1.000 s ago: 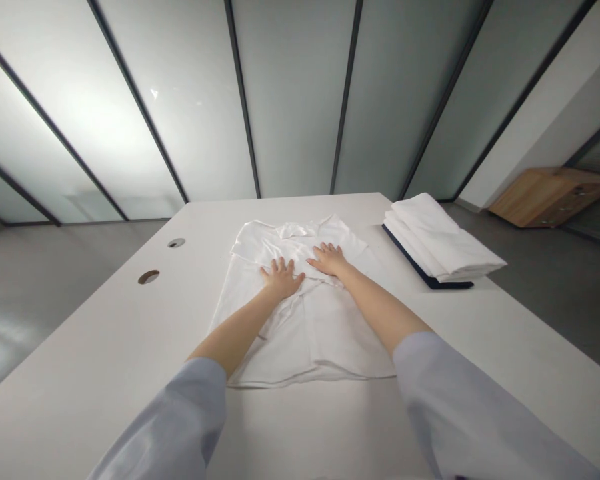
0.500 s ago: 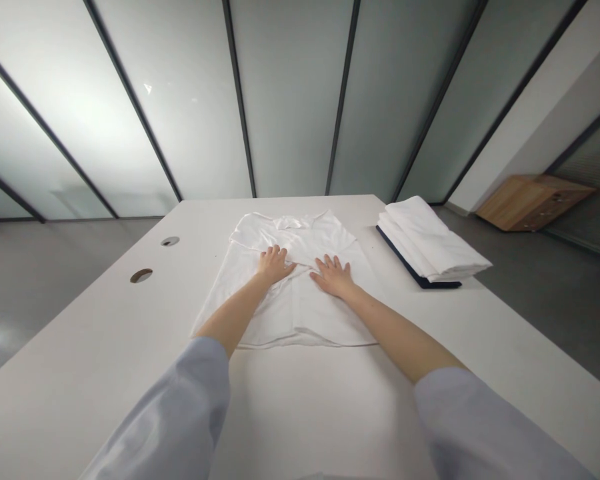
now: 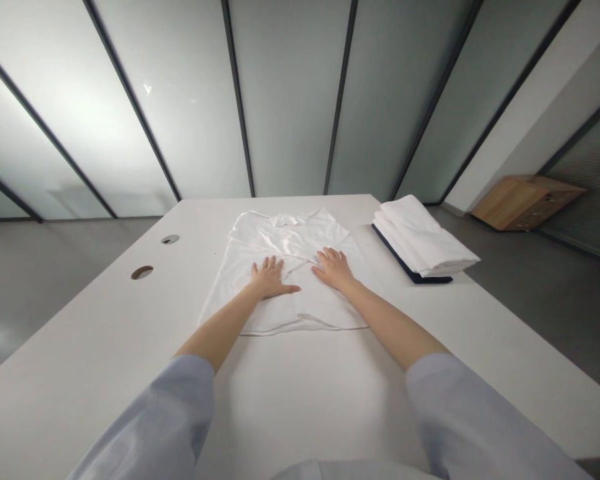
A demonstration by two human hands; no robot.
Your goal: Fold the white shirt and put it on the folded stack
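Observation:
A white shirt (image 3: 285, 240) lies spread flat on the white table (image 3: 330, 400), collar at the far end. My left hand (image 3: 269, 280) rests palm down on the shirt's middle, fingers stretched out. My right hand (image 3: 334, 269) lies flat on the cloth just to the right, fingers spread. Neither hand holds anything. Both forearms are bare, with pale blue sleeves pushed up near the elbows.
A stack of folded white cloth (image 3: 425, 241) sits on a dark board (image 3: 414, 275) at the table's right side. Two round cable holes (image 3: 142, 272) are in the tabletop at the left. Glass wall panels stand behind; a wooden cabinet (image 3: 527, 200) is on the floor at the right.
Both hands slid over the shirt: the left drew back toward me and leftward, the right moved toward me. The shirt sits farther away in view than before.

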